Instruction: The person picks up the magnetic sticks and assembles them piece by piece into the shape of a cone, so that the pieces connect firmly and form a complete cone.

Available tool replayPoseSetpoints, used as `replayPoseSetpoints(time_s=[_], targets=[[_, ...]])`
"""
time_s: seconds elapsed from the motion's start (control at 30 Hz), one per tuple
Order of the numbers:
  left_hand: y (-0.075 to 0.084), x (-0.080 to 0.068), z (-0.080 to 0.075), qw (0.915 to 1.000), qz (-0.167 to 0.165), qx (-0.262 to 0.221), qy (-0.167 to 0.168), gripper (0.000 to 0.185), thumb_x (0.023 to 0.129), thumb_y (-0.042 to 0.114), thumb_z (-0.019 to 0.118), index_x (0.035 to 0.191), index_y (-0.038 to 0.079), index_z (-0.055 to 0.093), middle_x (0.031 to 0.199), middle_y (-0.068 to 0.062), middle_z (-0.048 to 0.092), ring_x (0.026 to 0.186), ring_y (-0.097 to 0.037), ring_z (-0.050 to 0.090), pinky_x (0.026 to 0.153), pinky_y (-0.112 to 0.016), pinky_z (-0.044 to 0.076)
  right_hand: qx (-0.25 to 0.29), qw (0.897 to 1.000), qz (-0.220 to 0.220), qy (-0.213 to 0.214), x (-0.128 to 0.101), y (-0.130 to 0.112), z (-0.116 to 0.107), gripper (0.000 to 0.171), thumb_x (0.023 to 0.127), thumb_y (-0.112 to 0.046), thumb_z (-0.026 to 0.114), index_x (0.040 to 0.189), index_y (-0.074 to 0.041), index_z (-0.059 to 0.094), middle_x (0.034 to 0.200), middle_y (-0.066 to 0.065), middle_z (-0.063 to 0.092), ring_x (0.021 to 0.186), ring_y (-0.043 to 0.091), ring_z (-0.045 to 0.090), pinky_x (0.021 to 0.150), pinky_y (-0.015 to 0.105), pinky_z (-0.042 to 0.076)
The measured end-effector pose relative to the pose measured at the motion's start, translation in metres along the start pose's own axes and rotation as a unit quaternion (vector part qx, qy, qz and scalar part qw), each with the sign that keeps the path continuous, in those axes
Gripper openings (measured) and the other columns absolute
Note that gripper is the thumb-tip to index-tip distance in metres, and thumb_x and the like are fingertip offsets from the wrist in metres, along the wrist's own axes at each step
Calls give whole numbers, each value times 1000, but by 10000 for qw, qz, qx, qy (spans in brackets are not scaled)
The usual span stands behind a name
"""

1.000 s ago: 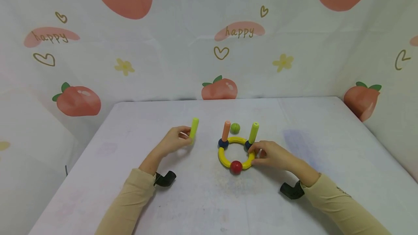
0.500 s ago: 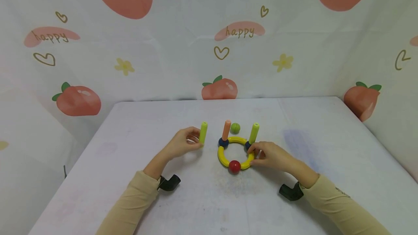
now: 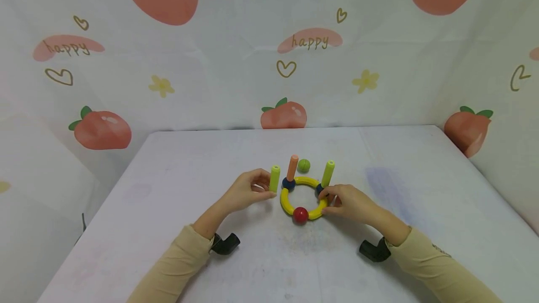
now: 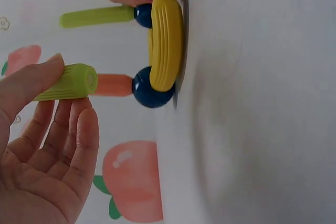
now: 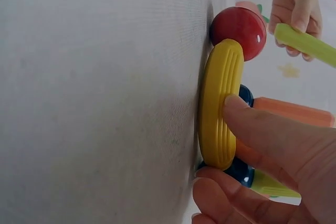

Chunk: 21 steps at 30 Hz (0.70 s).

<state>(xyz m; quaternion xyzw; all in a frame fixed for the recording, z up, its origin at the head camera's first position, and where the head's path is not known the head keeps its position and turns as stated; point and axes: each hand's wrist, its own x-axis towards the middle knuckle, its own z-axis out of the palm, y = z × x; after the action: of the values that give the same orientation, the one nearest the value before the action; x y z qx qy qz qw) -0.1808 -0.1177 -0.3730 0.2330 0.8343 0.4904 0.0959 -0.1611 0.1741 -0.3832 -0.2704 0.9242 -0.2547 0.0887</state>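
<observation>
Two grips: left fingers pinch a green stick, right fingers a yellow arc.

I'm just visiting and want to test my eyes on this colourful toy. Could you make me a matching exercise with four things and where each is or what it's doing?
Things:
1. Red ball
2. Orange stick
3. Green ball
4. Left hand

Places and states:
A. Beyond the yellow ring, seen from the person's side
B. Pinching a light green stick
C. Rising from a dark blue ball
D. On the ring's side nearest the person

Pairs: 1-D, 2-C, 3-A, 4-B.
</observation>
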Motion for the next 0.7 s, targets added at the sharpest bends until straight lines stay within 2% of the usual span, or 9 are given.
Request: replayPoseSetpoints(time_s=[0.2,0.4,0.7], targets=[[3,-1,10,10000,-6,-84,-19,32,80,8,72,109,1,59,100,-14,64,89,-16,61,79,-20,53,25,10000,52,8,0,-1,0,24,79,-21,73,99,-10,65,80,-2,63,63,3,49,59,18,43],[5,-1,18,9993,241,-274,-59,30,80,4,70,107,-1,59,99,-17,64,89,-18,62,78,-20,53,46,10000,-68,35,-1,0,0,24,79,-21,73,99,-9,65,80,-3,63,63,3,49,58,17,43],[9,0,28,9985,393,-362,-108,29,81,5,70,106,-2,59,99,-18,64,89,-16,63,79,-21,54,76,9999,-101,10,0,2,1,25,80,-22,73,100,-9,65,80,-3,63,62,3,48,57,17,42]])
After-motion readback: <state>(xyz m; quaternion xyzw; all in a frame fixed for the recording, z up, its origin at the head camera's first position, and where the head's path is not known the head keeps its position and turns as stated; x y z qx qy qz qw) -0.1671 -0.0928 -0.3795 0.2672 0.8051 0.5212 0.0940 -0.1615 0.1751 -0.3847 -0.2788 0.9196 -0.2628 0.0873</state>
